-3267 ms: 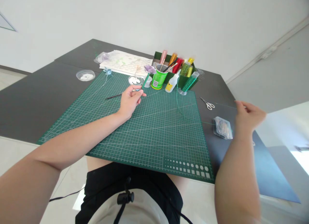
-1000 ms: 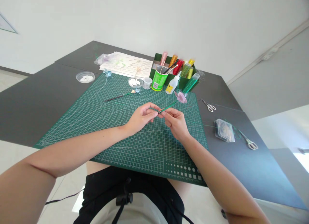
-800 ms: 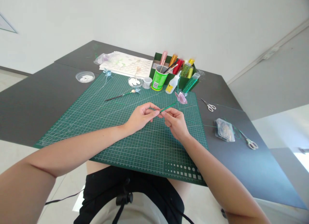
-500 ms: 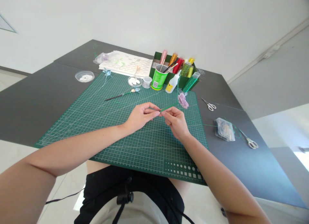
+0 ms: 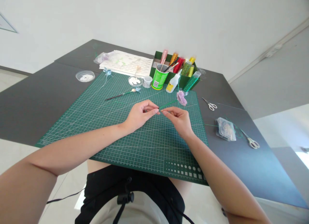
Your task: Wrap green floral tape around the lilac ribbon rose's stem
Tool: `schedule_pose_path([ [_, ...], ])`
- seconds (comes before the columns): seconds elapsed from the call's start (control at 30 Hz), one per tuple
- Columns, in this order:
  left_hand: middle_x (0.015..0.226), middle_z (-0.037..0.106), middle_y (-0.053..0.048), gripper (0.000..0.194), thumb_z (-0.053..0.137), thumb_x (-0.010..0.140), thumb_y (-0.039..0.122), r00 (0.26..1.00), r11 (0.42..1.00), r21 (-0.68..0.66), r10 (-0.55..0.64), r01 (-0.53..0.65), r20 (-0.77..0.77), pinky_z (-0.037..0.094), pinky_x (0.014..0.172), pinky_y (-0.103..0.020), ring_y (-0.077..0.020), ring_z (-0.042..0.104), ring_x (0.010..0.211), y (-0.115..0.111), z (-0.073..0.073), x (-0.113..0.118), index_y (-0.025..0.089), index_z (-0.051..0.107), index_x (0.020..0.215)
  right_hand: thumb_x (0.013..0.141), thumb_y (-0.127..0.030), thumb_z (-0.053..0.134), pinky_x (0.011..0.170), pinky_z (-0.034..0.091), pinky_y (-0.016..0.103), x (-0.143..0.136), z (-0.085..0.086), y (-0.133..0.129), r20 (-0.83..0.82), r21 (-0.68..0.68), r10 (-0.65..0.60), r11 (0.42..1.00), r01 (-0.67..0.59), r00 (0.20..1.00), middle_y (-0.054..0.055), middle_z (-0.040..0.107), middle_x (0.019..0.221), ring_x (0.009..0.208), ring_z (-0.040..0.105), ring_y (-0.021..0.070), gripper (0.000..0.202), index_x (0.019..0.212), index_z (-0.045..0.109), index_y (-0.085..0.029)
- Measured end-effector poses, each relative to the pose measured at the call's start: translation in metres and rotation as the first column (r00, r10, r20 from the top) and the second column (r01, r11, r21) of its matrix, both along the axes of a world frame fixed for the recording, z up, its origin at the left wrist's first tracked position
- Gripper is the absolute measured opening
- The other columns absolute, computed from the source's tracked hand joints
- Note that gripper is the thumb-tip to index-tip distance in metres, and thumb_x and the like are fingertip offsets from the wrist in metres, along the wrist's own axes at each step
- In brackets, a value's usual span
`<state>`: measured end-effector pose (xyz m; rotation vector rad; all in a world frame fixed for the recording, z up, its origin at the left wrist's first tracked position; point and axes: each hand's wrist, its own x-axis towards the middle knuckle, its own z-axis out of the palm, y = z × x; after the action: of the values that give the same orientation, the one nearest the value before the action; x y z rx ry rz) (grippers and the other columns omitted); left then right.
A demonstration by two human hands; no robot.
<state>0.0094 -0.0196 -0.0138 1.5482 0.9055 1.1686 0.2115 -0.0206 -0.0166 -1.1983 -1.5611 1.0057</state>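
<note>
Over the green cutting mat [image 5: 145, 143], my left hand [image 5: 141, 114] pinches the lower end of a thin green stem [image 5: 168, 104]. The stem slants up to the right and carries a pale purple flower [image 5: 181, 98]. Just right of those fingertips, my right hand [image 5: 178, 120] has its thumb and forefinger pressed together. Whatever it grips there is too small to make out. The stem passes behind the right fingers, a little apart from them. A dark stick with small cream and blue flowers [image 5: 136, 89] lies beyond my left hand.
Behind the hands stand a green can [image 5: 158, 79], a glue bottle [image 5: 172, 83], small dishes [image 5: 135, 81] and a box of coloured spools [image 5: 156, 56]. Scissors [image 5: 210, 104], a clear plastic box [image 5: 225, 129] and more scissors [image 5: 252, 142] lie to the right. White sheets [image 5: 116, 66] lie farther back.
My right hand has moved slightly right, and its fingertips have come away from the stem. The flower has shifted a little left and up.
</note>
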Motion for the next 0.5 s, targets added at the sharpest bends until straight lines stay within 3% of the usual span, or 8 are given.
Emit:
schedule_pose_path([
  [0.2, 0.087, 0.081, -0.004, 0.013, 0.07, 0.09, 0.03, 0.98, 0.982, -0.018, -0.191, 0.191, -0.049, 0.057, 0.075, -0.029, -0.017, 0.076, 0.083, -0.009, 0.004, 0.002, 0.017, 0.069, 0.09, 0.079, -0.04, 0.081, 0.049, 0.023, 0.027, 0.003, -0.003, 0.005, -0.152, -0.07, 0.025, 0.997, -0.036, 0.988, -0.007, 0.037, 0.051, 0.049, 0.027, 0.0087, 0.02, 0.082, 0.08, -0.02],
  [0.5, 0.082, 0.079, -0.001, 0.008, 0.072, 0.088, 0.026, 0.966, 0.973, 0.003, -0.227, 0.23, -0.127, 0.054, 0.069, -0.025, -0.0135, 0.072, 0.074, -0.012, 0.008, 0.002, 0.018, 0.071, 0.086, 0.075, -0.038, 0.082, 0.049, 0.024, 0.026, 0.003, -0.002, 0.002, -0.185, -0.046, 0.065, 0.996, -0.074, 0.981, -0.006, 0.043, 0.05, 0.049, 0.03, 0.0085, 0.018, 0.081, 0.082, -0.022],
])
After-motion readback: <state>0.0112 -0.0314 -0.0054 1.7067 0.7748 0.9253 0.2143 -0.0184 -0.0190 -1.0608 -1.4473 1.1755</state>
